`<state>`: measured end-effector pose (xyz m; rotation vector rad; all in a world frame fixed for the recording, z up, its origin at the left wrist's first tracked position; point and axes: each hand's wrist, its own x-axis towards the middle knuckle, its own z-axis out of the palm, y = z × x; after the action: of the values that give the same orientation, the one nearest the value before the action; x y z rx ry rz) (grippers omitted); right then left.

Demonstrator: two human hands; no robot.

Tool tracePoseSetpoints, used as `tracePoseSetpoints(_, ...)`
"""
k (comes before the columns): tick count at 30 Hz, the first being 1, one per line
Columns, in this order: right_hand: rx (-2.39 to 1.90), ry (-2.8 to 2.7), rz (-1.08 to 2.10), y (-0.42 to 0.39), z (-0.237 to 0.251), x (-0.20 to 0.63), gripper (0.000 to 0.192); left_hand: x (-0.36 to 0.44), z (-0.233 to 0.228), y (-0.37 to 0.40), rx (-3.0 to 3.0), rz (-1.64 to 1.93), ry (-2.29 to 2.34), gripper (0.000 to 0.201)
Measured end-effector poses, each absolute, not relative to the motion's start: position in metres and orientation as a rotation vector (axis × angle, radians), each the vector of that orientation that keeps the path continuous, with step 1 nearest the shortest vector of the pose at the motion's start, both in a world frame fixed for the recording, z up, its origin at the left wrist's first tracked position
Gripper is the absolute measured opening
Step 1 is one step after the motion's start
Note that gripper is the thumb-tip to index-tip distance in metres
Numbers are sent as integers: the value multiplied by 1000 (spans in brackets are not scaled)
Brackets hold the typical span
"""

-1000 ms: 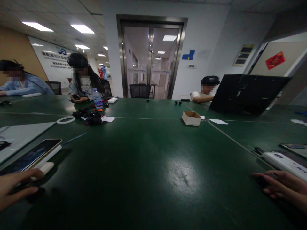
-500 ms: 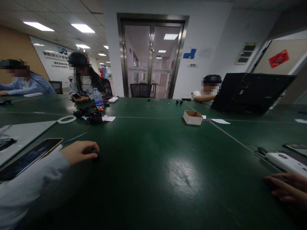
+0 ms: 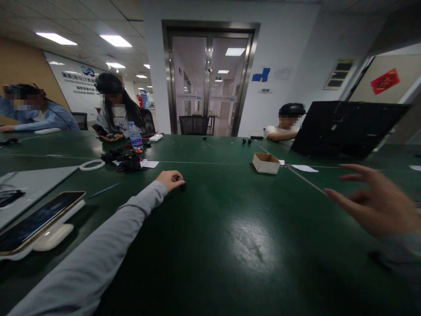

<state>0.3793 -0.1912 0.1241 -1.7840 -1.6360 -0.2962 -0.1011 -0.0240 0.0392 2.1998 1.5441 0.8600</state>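
My left hand (image 3: 169, 179) reaches forward over the green table (image 3: 210, 210), with its fingers closed on a small black object (image 3: 183, 186). Only part of that object shows under the fingertips, too little to tell its kind. On the right, my right hand (image 3: 378, 204) is raised above the table, slightly blurred, with thumb and fingers apart and nothing between them. An open cardboard box (image 3: 265, 164) stands on the table between the two hands, farther back, touched by neither.
Left of my sleeve lie a phone (image 3: 42, 221), a white rounded case (image 3: 54, 237) and a blue pen-like stick (image 3: 103, 190). A heap of black parts (image 3: 123, 160), a tape roll (image 3: 92, 165) and a water bottle (image 3: 135, 136) are beyond. A monitor (image 3: 348, 127) stands at right; people sit across.
My left hand has moved right and forward across the table with the small black object. My right hand has risen from the right edge and come further into view, its fingers spreading.
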Motion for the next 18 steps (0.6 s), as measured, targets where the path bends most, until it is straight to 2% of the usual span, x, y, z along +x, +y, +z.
tracePoseSetpoints(3,-1630,-1802,558,-136,120,276,46,-60,24,0,1734,1178,1427,25)
tracePoseSetpoints(5,-1644,-1705,1019,-96,99,217,50,-31,14,12,1351,1383,1332,26)
tracePoseSetpoints(7,-1620,-1517,1273,-59,72,173,57,-8,6,19,1073,1563,1265,27)
tracePoseSetpoints(9,-1511,-1330,1392,-31,47,143,58,5,1,20,1022,1666,1206,29)
tracePoseSetpoints(12,-1249,-1133,1447,-7,23,121,46,7,-1,18,1097,1667,1154,31)
tracePoseSetpoints(18,-989,-928,1515,-7,16,125,25,2,-1,14,1120,1583,1112,41)
